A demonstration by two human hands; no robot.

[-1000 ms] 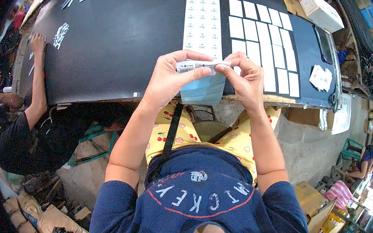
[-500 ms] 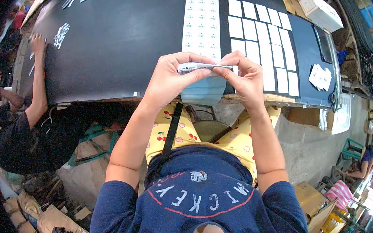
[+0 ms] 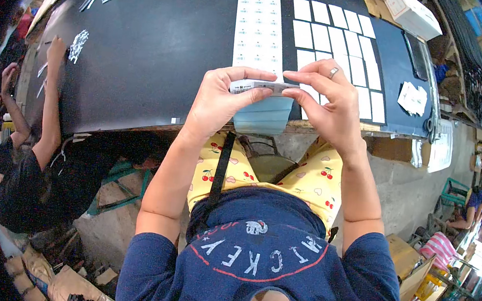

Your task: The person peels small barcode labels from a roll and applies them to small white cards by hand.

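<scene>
My left hand pinches a narrow white printed label with a barcode between thumb and fingers. My right hand, with a ring on one finger, is at the label's right end; its thumb and index finger are apart, above and below it. Beneath both hands, a long strip of printed labels runs along the black table. Its pale blue lower end hangs over the front edge.
White blank cards lie in rows on the right, near a pile of small papers and scissors. A small white heap lies on the left of the black table. A co-worker's arm reaches over there.
My right hand has opened its pinch and shifted slightly right, its fingers spreading. My left hand stays on the label. The co-worker's hand on the left has lifted from the table.
</scene>
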